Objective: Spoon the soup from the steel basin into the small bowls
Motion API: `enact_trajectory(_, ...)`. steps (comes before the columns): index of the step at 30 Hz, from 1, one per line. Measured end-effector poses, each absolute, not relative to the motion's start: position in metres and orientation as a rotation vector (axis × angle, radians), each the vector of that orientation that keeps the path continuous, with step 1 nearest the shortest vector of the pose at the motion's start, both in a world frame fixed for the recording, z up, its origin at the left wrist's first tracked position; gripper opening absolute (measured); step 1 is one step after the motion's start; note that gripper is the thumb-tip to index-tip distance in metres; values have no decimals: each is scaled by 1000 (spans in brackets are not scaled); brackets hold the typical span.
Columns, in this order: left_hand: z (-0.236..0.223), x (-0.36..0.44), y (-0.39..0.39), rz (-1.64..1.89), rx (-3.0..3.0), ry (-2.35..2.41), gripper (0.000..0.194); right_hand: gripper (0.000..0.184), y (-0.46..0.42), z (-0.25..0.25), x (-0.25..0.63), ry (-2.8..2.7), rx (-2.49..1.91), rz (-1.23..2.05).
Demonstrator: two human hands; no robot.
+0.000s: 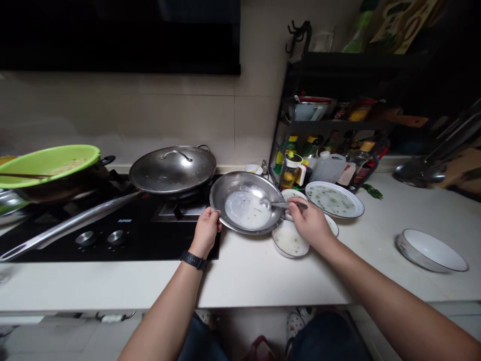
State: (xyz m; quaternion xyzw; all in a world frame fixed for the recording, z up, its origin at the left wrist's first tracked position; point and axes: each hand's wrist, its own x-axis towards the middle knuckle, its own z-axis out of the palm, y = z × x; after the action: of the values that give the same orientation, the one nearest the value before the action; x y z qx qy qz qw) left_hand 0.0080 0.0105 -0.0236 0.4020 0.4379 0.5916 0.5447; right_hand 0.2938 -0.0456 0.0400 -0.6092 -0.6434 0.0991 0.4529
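Observation:
My left hand (206, 226) grips the near left rim of a steel basin (240, 181), which is tilted toward a white bowl (289, 243) holding pale liquid. A thin film of the same white liquid lies in the basin. My right hand (308, 219) is closed on the handle of a metal spoon (267, 203) whose bowl rests inside the basin. A black watch sits on my left wrist. Another white bowl is partly hidden behind my right hand.
A lidded steel wok (173, 168) with a long handle sits on the black stove (112, 220). A green bowl (48, 163) rests on a pot at left. Right of the basin are a plate of pale soup (334, 199), an empty white bowl (432, 249) and a black rack of bottles (323, 140).

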Motion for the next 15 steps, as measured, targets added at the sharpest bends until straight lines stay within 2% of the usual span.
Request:
enact_trajectory(7,-25,9,12,1417,938,1032,25,7,-33,45,298,-868,-1489,778)
enact_trajectory(15,-28,11,16,1405,907,1012,25,8,-43,62,308,-684,-1401,917)
